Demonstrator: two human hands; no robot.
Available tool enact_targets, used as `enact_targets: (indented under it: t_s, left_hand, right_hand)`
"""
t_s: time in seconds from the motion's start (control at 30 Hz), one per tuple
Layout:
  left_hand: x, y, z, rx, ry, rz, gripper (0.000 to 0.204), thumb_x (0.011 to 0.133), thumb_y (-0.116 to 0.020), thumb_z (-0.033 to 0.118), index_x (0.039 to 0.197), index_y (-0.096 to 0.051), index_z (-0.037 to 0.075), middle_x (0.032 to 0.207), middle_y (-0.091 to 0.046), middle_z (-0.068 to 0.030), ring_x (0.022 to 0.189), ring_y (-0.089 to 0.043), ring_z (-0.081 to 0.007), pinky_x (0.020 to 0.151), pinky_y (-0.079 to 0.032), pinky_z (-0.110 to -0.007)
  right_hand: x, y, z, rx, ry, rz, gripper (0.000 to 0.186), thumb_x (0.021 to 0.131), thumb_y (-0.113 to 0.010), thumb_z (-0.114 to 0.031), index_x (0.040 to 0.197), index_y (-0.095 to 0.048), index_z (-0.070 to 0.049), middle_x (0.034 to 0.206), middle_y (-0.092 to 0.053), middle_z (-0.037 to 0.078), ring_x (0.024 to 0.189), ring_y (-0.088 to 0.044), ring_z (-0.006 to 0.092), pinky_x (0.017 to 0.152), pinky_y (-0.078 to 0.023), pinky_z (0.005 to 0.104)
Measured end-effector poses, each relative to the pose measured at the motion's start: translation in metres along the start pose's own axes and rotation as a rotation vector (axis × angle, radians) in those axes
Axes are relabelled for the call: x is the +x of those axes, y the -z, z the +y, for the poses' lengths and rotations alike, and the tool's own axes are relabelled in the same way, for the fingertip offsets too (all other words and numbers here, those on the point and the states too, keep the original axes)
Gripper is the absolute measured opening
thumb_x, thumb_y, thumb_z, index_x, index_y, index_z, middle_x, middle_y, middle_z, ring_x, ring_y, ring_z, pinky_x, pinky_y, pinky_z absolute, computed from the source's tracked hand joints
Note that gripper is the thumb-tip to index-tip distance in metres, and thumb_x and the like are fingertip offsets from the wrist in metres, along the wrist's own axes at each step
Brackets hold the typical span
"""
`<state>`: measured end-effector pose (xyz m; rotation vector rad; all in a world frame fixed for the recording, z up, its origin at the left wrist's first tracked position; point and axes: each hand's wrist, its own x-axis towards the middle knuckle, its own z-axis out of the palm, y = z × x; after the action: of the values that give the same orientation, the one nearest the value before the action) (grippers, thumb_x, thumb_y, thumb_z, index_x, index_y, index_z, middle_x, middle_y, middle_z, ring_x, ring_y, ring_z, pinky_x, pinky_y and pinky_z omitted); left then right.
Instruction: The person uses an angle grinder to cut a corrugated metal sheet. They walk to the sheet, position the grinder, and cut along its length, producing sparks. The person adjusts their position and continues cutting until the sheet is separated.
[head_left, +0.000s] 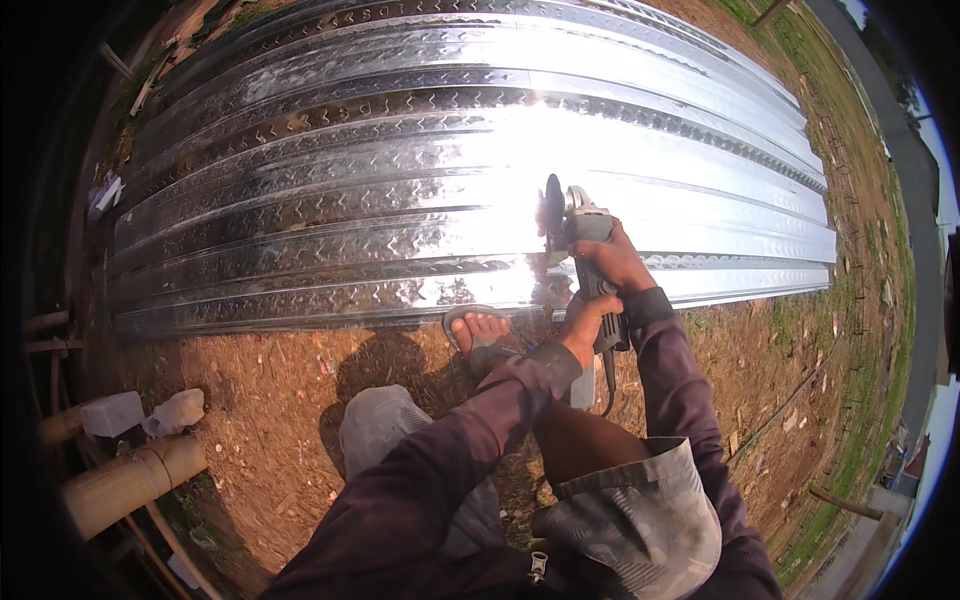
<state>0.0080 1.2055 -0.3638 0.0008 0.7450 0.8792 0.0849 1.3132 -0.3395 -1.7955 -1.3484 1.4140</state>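
Plainly, both hands hold one angle grinder (590, 226) — the right hand (614, 262) with fingers wrapped round its body, the left hand (588, 322) with fingers closed on its rear. The grinder is over the near side of shiny ribbed metal sheets (350, 190) — glare obscures whether its dark disc (553, 205) touches them.

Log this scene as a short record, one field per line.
Left hand: wrapped around the rear body of an angle grinder
Right hand: gripping the grinder nearer its head
Disc: dark, edge-on to the camera; contact with the metal unclear in the glare
Work surface: shiny, ribbed metal sheets
Foot: sandalled, at the sheets' near edge
Ground: brown, littered
Lower left: bamboo pole
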Motion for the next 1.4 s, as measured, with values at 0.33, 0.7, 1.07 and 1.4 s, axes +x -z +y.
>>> enact_targets:
  t_s: [0.33,0.7,1.07,1.4]
  left_hand:
    - [0.003,-0.003,0.001,0.050,-0.012,0.029,0.021,0.076,-0.068,0.013,0.097,-0.063,0.011,0.084,-0.062,0.0003,0.071,-0.061,-0.0132,0.063,-0.051,-0.031]
    - [0.016,0.007,-0.001,0.032,0.006,0.026,0.018,0.078,-0.068,0.015,0.095,-0.065,0.012,0.085,-0.064,0.0008,0.075,-0.062,-0.0139,0.066,-0.052,-0.030]
    - [0.009,-0.001,0.012,0.040,-0.024,0.023,0.022,0.078,-0.066,0.010,0.100,-0.062,0.009,0.084,-0.062,-0.0010,0.073,-0.062,-0.0143,0.064,-0.053,-0.032]
    - [0.007,-0.009,0.017,0.055,-0.081,0.109,0.018,0.073,-0.071,0.014,0.089,-0.068,0.007,0.078,-0.065,-0.0016,0.066,-0.062,-0.0137,0.062,-0.049,-0.030]
  right_hand:
    - [0.005,0.004,0.008,0.054,0.044,-0.013,0.077,0.070,-0.076,-0.011,0.134,-0.037,0.007,0.108,-0.059,0.015,0.093,-0.061,0.0213,0.079,-0.053,0.0327]
    - [-0.006,-0.001,-0.021,0.008,0.016,-0.006,0.080,0.069,-0.077,-0.013,0.136,-0.036,0.007,0.113,-0.059,0.016,0.099,-0.061,0.0240,0.085,-0.052,0.0334]
    - [0.000,-0.001,-0.021,-0.016,0.004,-0.003,0.081,0.070,-0.077,-0.014,0.136,-0.036,0.008,0.114,-0.060,0.016,0.099,-0.061,0.0232,0.085,-0.052,0.0327]
    - [0.010,-0.003,-0.013,0.072,0.041,-0.024,0.068,0.072,-0.071,-0.010,0.131,-0.042,0.007,0.108,-0.061,0.013,0.092,-0.061,0.0191,0.078,-0.053,0.0309]
